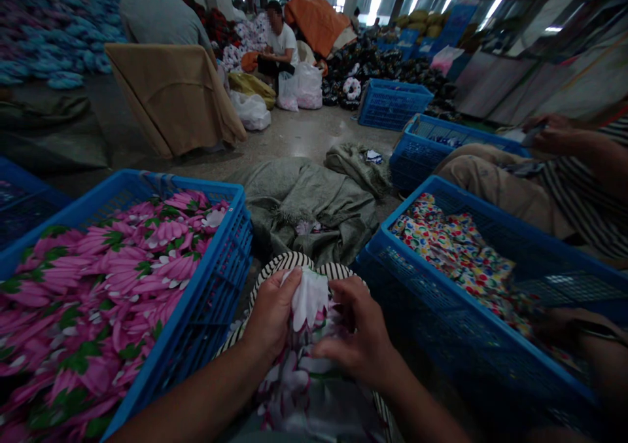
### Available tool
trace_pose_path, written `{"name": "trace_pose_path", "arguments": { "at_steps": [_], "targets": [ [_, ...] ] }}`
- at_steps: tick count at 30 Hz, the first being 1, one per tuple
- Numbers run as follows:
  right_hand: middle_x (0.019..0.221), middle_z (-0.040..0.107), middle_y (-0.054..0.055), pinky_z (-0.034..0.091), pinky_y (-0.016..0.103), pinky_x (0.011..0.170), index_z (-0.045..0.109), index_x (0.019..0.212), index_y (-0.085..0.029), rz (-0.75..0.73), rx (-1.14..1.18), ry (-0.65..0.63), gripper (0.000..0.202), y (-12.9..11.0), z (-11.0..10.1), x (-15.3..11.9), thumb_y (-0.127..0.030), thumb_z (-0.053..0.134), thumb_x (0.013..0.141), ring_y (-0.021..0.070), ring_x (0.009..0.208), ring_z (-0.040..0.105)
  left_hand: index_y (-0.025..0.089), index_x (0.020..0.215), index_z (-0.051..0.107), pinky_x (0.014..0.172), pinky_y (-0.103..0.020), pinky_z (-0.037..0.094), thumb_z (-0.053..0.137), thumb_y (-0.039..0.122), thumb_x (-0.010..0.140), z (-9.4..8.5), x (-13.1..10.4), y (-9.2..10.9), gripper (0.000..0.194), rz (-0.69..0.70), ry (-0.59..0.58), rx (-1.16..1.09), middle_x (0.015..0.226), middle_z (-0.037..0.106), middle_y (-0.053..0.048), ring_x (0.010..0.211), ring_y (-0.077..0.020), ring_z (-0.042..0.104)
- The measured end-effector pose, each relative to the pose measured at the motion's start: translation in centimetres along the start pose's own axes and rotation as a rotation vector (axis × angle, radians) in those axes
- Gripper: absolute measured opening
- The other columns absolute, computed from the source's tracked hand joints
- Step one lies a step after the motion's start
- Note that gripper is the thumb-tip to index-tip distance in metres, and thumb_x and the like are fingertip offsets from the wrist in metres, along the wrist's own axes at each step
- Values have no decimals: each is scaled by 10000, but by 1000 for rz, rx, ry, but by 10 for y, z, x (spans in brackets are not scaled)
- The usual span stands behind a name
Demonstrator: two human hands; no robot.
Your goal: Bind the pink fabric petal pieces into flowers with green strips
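Observation:
Above my lap, my left hand pinches a white fabric piece with pink-tipped, petal-like edges between thumb and fingers. Close to its right side is my right hand, thumb and fingers apart, with a gap between them and nothing visible inside. Whether its index fingertip touches the fabric, I cannot tell. Beneath both hands, more white and pink fabric pieces lie heaped on my lap over black-and-white striped cloth.
A blue crate of pink and green fabric pieces stands left. Another blue crate at right holds colourful dotted pieces; a co-worker's wristed arm reaches in. Green sacks lie ahead. A cloth-draped chair and seated people are beyond.

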State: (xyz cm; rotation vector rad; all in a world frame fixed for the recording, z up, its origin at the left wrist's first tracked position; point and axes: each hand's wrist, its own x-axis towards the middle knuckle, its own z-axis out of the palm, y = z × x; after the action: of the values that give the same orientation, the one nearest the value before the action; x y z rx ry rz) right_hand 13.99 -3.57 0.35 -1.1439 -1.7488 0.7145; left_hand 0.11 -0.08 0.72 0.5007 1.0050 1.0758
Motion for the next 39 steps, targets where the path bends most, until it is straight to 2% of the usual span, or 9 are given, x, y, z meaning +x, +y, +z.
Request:
{"name": "trace_pose_path", "arguments": {
  "at_steps": [2, 8, 12, 15, 19, 23, 27, 32, 39],
  "targets": [
    [922, 531, 59, 425, 272, 590, 451, 1168, -212, 38, -47, -55, 701, 0, 9, 3, -323, 762, 550, 186, 735, 514, 147, 755, 573, 518, -224, 421, 586, 406, 731, 3, 2, -3, 261, 7, 10, 6, 583, 598, 14, 500, -117, 547],
    [713, 584, 5, 421, 246, 592, 592, 789, -179, 323, 216, 199, 79, 19, 18, 19, -189, 544, 728, 146, 648, 535, 151, 842, 560, 585, -224, 439, 590, 364, 731, 4, 1, -13, 242, 112, -71, 169, 678, 614, -4, 585, -119, 571],
    [599, 568, -31, 393, 221, 522, 602, 697, -169, 510, 419, 304, 66, 26, 12, 26, -234, 601, 685, 115, 537, 497, 178, 968, 508, 739, -251, 442, 629, 150, 672, 1, -2, -11, 322, 242, -160, 322, 925, 630, -44, 862, -165, 586],
    [589, 565, -36, 382, 212, 511, 602, 669, -166, 525, 439, 292, 48, 24, 13, 24, -213, 611, 664, 109, 527, 485, 190, 963, 494, 701, -234, 446, 624, 95, 643, -1, 4, -10, 358, 301, -89, 310, 876, 641, -19, 780, -141, 601],
    [567, 535, -37, 358, 200, 470, 586, 681, -161, 524, 373, 233, 61, 23, 19, 20, -207, 618, 657, 110, 509, 465, 158, 757, 565, 512, -184, 414, 639, 149, 634, -1, 16, -5, 144, 88, -36, 39, 623, 626, 25, 518, -93, 562],
    [669, 572, -17, 413, 231, 560, 557, 740, -181, 484, 360, 317, 85, 28, 20, 22, -221, 608, 684, 133, 606, 519, 127, 703, 611, 524, -191, 439, 646, 79, 585, 2, 19, 1, 132, -77, -119, -151, 604, 644, 2, 526, -105, 584],
    [675, 578, -16, 407, 226, 569, 583, 723, -183, 456, 327, 226, 102, 32, 16, 26, -184, 650, 647, 125, 617, 512, 125, 658, 606, 429, -156, 412, 550, 34, 663, 2, 23, 6, 108, -236, -81, -324, 528, 614, 19, 430, -70, 539],
    [458, 393, -113, 225, 136, 350, 498, 673, -183, 782, 992, 322, 224, 26, 12, 32, -241, 705, 611, 17, 330, 226, 100, 723, 616, 467, -183, 454, 497, 51, 737, 3, 28, 10, 130, -333, -110, -338, 586, 648, -24, 459, -86, 567],
    [342, 195, -128, 213, 123, 311, 394, 512, -174, 815, 1426, 17, 379, 15, 3, 40, -392, 630, 713, 20, 311, 48, 108, 796, 649, 769, -336, 476, 477, 260, 813, 6, 23, 13, 230, -368, -410, -499, 721, 698, -69, 778, -206, 648]
  ]
}}
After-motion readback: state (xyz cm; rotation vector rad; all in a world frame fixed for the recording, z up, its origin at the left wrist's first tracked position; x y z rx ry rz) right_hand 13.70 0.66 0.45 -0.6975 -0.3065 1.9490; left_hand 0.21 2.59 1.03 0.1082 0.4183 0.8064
